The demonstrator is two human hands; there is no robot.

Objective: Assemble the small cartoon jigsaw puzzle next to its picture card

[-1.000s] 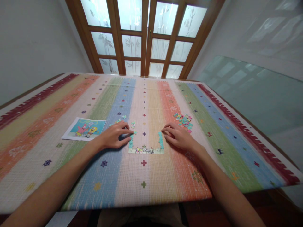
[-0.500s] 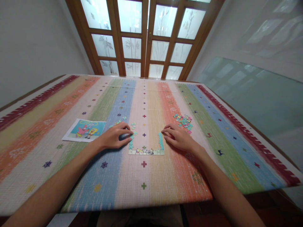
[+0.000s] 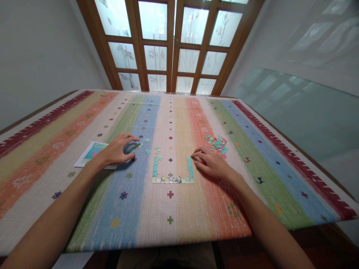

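Note:
A partly built jigsaw border (image 3: 172, 179) lies in a U shape on the striped tablecloth (image 3: 179, 209). My right hand (image 3: 210, 162) rests flat beside the border's right arm, fingers stretched out and touching it, holding nothing. My left hand (image 3: 116, 149) is arched over the cloth to the left of the border. Its fingers are apart and reach toward a few loose pieces (image 3: 147, 150); nothing shows in its grip. The wrist covers part of a cartoon reference picture (image 3: 94, 149).
A pile of loose pieces (image 3: 217, 142) lies just beyond my right hand. Wooden doors with frosted glass (image 3: 174, 45) stand behind the table. The table's near edge (image 3: 168, 243) is close to my body, and a glass panel (image 3: 308, 112) is at the right.
My left hand has left the top of the border's left arm and moved left and away, over the loose pieces and the picture. My right hand has stayed put.

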